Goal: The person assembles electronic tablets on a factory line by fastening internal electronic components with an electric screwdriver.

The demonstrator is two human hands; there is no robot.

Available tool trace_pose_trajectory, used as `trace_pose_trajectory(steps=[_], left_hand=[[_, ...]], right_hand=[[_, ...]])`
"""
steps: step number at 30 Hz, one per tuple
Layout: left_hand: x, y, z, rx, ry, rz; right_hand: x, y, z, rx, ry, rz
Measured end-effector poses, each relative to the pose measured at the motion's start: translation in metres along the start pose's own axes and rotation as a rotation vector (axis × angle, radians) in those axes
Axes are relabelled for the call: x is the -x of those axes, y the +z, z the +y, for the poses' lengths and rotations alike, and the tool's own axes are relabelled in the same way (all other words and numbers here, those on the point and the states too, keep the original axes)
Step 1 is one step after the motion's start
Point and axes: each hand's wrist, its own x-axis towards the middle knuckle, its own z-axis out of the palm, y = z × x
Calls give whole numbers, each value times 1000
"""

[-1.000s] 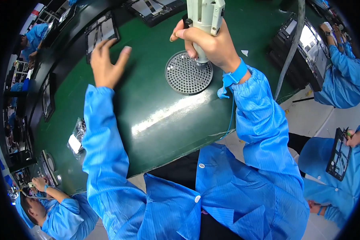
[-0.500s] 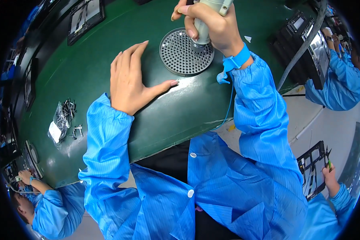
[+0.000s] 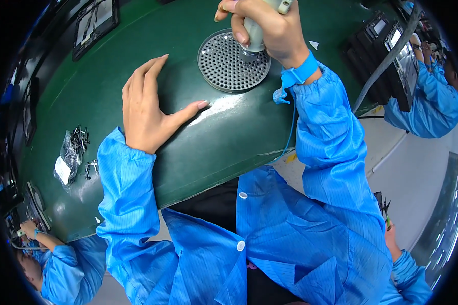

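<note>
We've got our right grip wrapped around a pale handheld tool, its nose aimed down at a round tray full of holes on the green counter. Our left grip is spread wide, thumb out toward the tray. Off left there's a clear bag with small dark parts right by it.

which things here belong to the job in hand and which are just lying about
In use:
- pale handheld tool, gripped by the right hand
- round perforated tray, at the tool's tip

Seemingly lying about:
- clear plastic bag
- small loose parts beside it
- white scrap
- dark-framed panel, upper left
</note>
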Motion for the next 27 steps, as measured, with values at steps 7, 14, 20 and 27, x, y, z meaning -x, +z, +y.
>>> trace_pose_trajectory(steps=[7,14,20,27], left_hand=[[1,-1,0,28,-9,-17],[5,-4,-1,28,-21,8],[4,-4,-11,90,-52,90],[-60,0,-70,289,-332,389]], right_hand=[[0,6,-1,28,-20,19],[2,11,2,-31,-21,4],[0,7,1,-67,-6,8],[-8,2,3,25,-183,-10]])
